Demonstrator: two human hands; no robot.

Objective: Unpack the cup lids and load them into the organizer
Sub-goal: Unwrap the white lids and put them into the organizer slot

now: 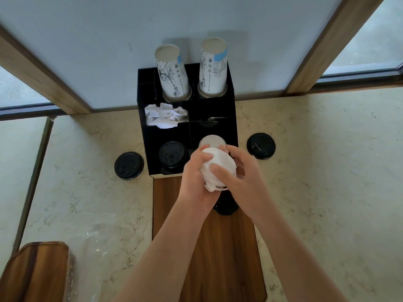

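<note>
You are holding a stack of white cup lids (pixel 219 168) with both hands, tilted over the front right compartment of the black organizer (pixel 231 110). Black lids (pixel 172 156) sit stacked in its front left compartment. One loose black lid (pixel 129 165) lies flat on the counter just left of the organizer, another black lid (pixel 261 146) just right of it.

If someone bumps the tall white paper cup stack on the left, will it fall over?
Probably yes. The left tall white paper cup stack already leans and rises far above the black organizer, so it looks top-heavy. It is probably light too, being paper, so a small bump might tip it.
</note>
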